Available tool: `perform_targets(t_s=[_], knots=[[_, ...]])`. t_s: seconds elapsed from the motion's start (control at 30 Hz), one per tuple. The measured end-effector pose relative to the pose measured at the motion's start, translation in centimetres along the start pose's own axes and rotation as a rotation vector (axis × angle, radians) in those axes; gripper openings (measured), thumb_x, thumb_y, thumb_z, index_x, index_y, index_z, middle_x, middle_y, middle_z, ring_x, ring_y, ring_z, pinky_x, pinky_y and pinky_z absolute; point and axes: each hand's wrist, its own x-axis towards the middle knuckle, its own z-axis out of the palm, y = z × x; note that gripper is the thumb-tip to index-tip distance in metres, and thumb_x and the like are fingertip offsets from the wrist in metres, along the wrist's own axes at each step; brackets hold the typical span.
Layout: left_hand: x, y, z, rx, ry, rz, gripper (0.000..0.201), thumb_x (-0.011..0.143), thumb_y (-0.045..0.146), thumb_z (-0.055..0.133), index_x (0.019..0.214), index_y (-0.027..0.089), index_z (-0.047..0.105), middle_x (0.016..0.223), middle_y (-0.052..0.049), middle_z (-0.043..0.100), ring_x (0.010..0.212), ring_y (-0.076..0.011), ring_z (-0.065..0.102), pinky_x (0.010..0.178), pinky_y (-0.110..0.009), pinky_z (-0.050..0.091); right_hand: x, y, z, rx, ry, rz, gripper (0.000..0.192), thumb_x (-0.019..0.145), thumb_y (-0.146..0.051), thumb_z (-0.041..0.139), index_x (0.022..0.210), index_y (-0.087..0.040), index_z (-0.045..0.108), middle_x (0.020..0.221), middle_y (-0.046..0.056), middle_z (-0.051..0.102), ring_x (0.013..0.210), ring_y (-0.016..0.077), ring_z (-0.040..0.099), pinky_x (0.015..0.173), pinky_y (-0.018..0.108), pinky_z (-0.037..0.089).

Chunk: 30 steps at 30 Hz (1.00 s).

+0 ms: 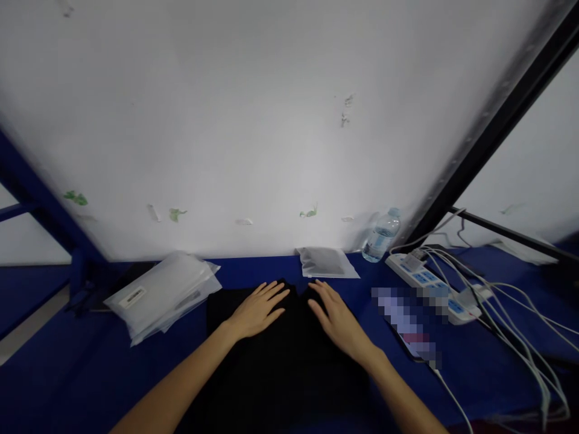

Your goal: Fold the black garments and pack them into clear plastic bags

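A black garment [280,374] lies spread on the blue table, its kind hard to make out in the dark cloth. My left hand [259,308] rests flat on its upper left part, fingers stretched out and apart. On the upper right part lies my right hand [337,316], also open, with the thumb away from the fingers. Neither hand grips anything. Just beyond the garment's far edge is a small clear plastic bag [326,263] with something dark in it.
Several frosted plastic bags [165,292] lie stacked at left. A water bottle [382,236] stands against the white wall. At right are a power strip [429,286] with tangled white cables [520,337] and a phone [404,325] on a charging cord. Metal posts rise on both sides.
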Motion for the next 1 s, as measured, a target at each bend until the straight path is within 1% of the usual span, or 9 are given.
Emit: perform_targets(t_s=[0.1, 0.3, 0.37, 0.43, 0.5, 0.57, 0.63, 0.8, 1.0], knots=[[0.0, -0.1, 0.0, -0.008, 0.014, 0.002, 0.051, 0.1, 0.046, 0.034, 0.148, 0.033, 0.026, 0.155, -0.001, 0.03, 0.142, -0.0214, 0.024, 0.115, -0.045, 0.022, -1.8, -0.5, 1.9, -0.21, -0.083, 0.053, 0.062, 0.088, -0.059, 0.044, 0.138, -0.021, 0.045, 0.148, 0.014, 0.039, 0.14, 0.0324, 0.027, 0.109, 0.054, 0.031], [0.2, -0.4, 0.3, -0.006, 0.008, 0.01, 0.051, 0.099, 0.045, 0.036, 0.148, 0.032, 0.028, 0.154, -0.002, 0.031, 0.142, -0.0224, 0.025, 0.115, -0.046, 0.023, -2.7, -0.1, 3.1, -0.339, -0.1, 0.064, 0.075, 0.084, -0.067, 0.043, 0.142, -0.019, 0.04, 0.151, 0.015, 0.033, 0.141, 0.0337, 0.024, 0.108, 0.054, 0.03], [0.4, -0.3, 0.2, 0.0, 0.016, 0.018, 0.05, 0.099, 0.043, 0.037, 0.147, 0.031, 0.029, 0.153, -0.003, 0.033, 0.142, -0.0225, 0.026, 0.114, -0.046, 0.024, -1.9, 0.0, 2.2, -0.335, -0.156, 0.059, 0.076, 0.083, -0.069, 0.044, 0.14, -0.018, 0.043, 0.149, 0.014, 0.036, 0.139, 0.0341, 0.029, 0.108, 0.051, 0.032], [0.3, 0.0, -0.2, 0.005, 0.051, 0.026, 0.049, 0.099, 0.042, 0.037, 0.147, 0.028, 0.031, 0.152, -0.004, 0.035, 0.141, -0.0221, 0.028, 0.115, -0.046, 0.024, -0.5, 0.4, 0.9, -0.312, -0.183, 0.059, 0.067, 0.087, -0.065, 0.042, 0.132, -0.018, 0.052, 0.141, 0.013, 0.049, 0.13, 0.0308, 0.044, 0.104, 0.044, 0.038], [-0.3, 0.2, -1.0, 0.011, 0.114, 0.017, 0.047, 0.1, 0.04, 0.037, 0.145, 0.026, 0.034, 0.149, -0.005, 0.041, 0.14, -0.0218, 0.03, 0.115, -0.047, 0.023, 1.4, 1.3, -0.4, -0.347, -0.108, 0.071, 0.05, 0.093, -0.055, 0.038, 0.119, -0.019, 0.062, 0.122, 0.01, 0.064, 0.112, 0.0245, 0.059, 0.094, 0.035, 0.045], [-1.9, 0.2, -2.0, 0.025, 0.166, -0.007, 0.045, 0.1, 0.038, 0.038, 0.144, 0.026, 0.037, 0.146, -0.004, 0.046, 0.139, -0.022, 0.032, 0.116, -0.048, 0.022, 3.4, 2.6, -1.2, -0.468, 0.02, 0.083, 0.036, 0.094, -0.041, 0.042, 0.11, -0.017, 0.064, 0.108, 0.01, 0.069, 0.101, 0.0229, 0.063, 0.089, 0.032, 0.046], [-4.5, -0.2, -2.9, 0.056, 0.186, -0.047, 0.044, 0.1, 0.036, 0.038, 0.143, 0.029, 0.038, 0.144, -0.002, 0.048, 0.139, -0.0232, 0.032, 0.116, -0.05, 0.022, 5.1, 4.0, -1.4, -0.558, 0.08, 0.071, 0.028, 0.089, -0.027, 0.051, 0.112, -0.014, 0.062, 0.11, 0.012, 0.067, 0.104, 0.0263, 0.059, 0.091, 0.035, 0.044], [-11.4, -1.6, -2.7, 0.17, 0.202, -0.255, 0.052, 0.098, 0.036, 0.041, 0.148, 0.032, 0.026, 0.153, -0.004, 0.032, 0.141, -0.0291, 0.026, 0.111, -0.055, 0.028, 6.6, 5.8, -0.2, -0.619, 0.123, 0.037, 0.036, 0.078, -0.003, 0.05, 0.112, -0.01, 0.059, 0.119, 0.018, 0.062, 0.11, 0.032, 0.053, 0.09, 0.041, 0.039], [-12.9, -2.1, -1.2, 0.15, 0.158, -0.322, 0.053, 0.098, 0.037, 0.041, 0.149, 0.033, 0.024, 0.155, -0.004, 0.027, 0.141, -0.0292, 0.025, 0.108, -0.053, 0.035, 6.4, 5.7, -0.4, -0.568, 0.205, 0.0, 0.02, 0.09, -0.011, 0.042, 0.084, -0.018, 0.06, 0.084, 0.009, 0.067, 0.09, 0.024, 0.059, 0.072, 0.031, 0.043]])
